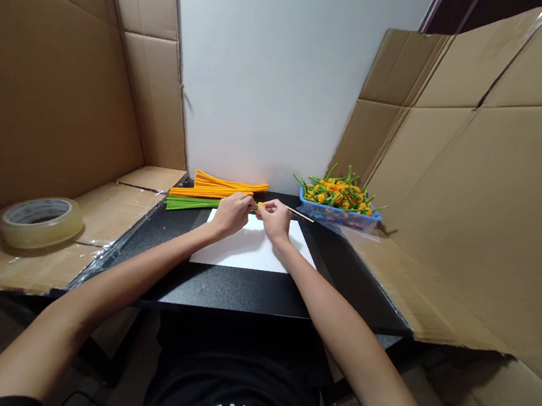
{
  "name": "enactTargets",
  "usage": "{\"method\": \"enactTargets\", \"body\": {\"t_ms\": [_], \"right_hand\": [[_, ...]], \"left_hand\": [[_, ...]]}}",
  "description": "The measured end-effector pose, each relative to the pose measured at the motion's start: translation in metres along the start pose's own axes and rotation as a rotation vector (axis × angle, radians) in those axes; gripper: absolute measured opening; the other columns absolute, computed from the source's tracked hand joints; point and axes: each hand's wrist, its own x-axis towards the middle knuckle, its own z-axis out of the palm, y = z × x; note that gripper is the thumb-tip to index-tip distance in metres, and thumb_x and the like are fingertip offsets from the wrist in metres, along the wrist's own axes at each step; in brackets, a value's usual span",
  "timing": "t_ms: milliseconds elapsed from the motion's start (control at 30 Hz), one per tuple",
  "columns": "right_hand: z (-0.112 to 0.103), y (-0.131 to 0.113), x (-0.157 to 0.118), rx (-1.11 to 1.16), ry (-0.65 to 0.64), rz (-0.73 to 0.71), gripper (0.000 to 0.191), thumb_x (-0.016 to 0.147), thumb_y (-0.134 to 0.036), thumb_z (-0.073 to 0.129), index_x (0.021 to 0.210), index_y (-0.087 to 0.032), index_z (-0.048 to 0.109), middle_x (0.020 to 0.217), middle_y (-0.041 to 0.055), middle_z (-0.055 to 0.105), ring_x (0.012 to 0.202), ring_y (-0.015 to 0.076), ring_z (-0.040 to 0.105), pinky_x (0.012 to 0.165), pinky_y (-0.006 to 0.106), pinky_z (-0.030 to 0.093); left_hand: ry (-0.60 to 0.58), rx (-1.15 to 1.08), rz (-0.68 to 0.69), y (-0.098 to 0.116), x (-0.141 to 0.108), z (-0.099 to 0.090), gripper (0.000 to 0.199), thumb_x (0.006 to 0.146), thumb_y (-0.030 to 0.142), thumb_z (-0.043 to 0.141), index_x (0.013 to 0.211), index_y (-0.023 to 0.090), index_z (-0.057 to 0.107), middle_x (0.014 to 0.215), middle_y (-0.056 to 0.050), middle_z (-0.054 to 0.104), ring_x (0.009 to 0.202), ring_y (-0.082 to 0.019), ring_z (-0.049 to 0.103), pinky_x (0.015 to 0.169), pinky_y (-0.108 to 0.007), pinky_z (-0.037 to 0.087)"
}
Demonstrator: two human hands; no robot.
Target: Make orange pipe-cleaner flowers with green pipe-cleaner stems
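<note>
Above the back part of a white sheet (pixel 245 249), my two hands meet with their fingers closed. Between them is a small orange piece (pixel 261 209) with a bit of green at its left side. My right hand (pixel 276 219) pinches the orange piece. A thin light stick (pixel 302 215) sticks out to the right from behind that hand. My left hand (pixel 233 213) is closed at the green bit, and its fingertips are partly hidden. Orange fuzzy stems (pixel 213 191) and green fuzzy stems (pixel 192 204) lie just left of and behind my left hand.
A blue basket (pixel 338 216) piled with orange and green fuzzy pieces (pixel 339 193) stands at the back right on the black table (pixel 235 291). A roll of clear tape (pixel 39 222) lies on cardboard at the left. Cardboard walls (pixel 490 190) rise on both sides.
</note>
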Motion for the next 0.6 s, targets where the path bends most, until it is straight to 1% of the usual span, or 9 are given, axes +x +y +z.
{"method": "enactTargets", "body": {"t_ms": [133,200,300,367,400,467,600], "right_hand": [[0.0079,0.0042,0.0008,0.297,0.014,0.238,0.014,0.068,-0.021,0.075,0.068,-0.017,0.062,0.062,-0.0001,0.068,0.061,0.0174,0.07,0.063,0.031,0.062],[0.0096,0.0061,0.0007,0.375,0.022,0.306,0.015,0.066,-0.018,0.077,0.067,-0.016,0.062,0.06,-0.0011,0.067,0.06,0.0155,0.069,0.065,0.03,0.063],[0.0079,0.0086,0.0009,0.438,-0.017,0.306,0.018,0.066,-0.018,0.079,0.07,-0.016,0.062,0.062,-0.0018,0.068,0.063,0.0136,0.069,0.071,0.029,0.063],[0.0053,0.0096,0.0019,0.464,-0.062,0.276,0.02,0.066,-0.02,0.081,0.072,-0.016,0.063,0.066,-0.002,0.068,0.067,0.013,0.07,0.076,0.03,0.063],[0.0041,0.0098,0.0025,0.47,-0.082,0.263,0.021,0.066,-0.022,0.082,0.072,-0.016,0.063,0.068,-0.0019,0.069,0.068,0.0129,0.07,0.078,0.031,0.063],[0.0031,0.0094,0.0037,0.47,-0.105,0.247,0.023,0.066,-0.025,0.083,0.072,-0.016,0.063,0.069,-0.0013,0.069,0.07,0.0131,0.07,0.082,0.033,0.063],[0.0048,0.0061,0.0042,0.532,-0.109,0.236,0.024,0.068,-0.027,0.084,0.074,-0.017,0.063,0.073,-0.0001,0.071,0.075,0.0141,0.07,0.088,0.035,0.061]], "left_hand": [[-0.065,0.113,0.16,-0.0033,-0.0001,0.0001,0.02,0.089,0.006,0.049,0.085,0.016,0.066,0.087,-0.01,0.07,0.088,-0.025,0.064,0.075,-0.035,0.044],[-0.098,0.146,0.177,-0.003,-0.0019,0.0011,0.02,0.092,0.008,0.047,0.088,0.015,0.065,0.09,-0.011,0.07,0.089,-0.025,0.064,0.073,-0.035,0.044],[-0.129,0.12,0.108,-0.0015,-0.0057,0.0044,0.022,0.1,0.02,0.043,0.102,0.015,0.064,0.098,-0.01,0.069,0.086,-0.023,0.066,0.062,-0.032,0.04],[-0.129,0.085,0.069,-0.0012,-0.0074,0.0069,0.023,0.103,0.028,0.044,0.111,0.016,0.062,0.103,-0.009,0.069,0.085,-0.022,0.067,0.056,-0.03,0.036],[-0.121,0.073,0.063,-0.0014,-0.0077,0.0079,0.023,0.103,0.03,0.046,0.113,0.017,0.061,0.103,-0.009,0.069,0.084,-0.021,0.067,0.055,-0.03,0.036],[-0.081,0.07,0.073,-0.0024,-0.0075,0.0091,0.02,0.102,0.029,0.047,0.109,0.017,0.063,0.099,-0.009,0.07,0.085,-0.021,0.067,0.056,-0.029,0.036],[0.072,0.101,0.126,-0.0034,-0.0055,0.0074,0.024,0.103,0.025,0.045,0.095,0.018,0.066,0.089,-0.009,0.07,0.084,-0.021,0.065,0.061,-0.03,0.039]]}}
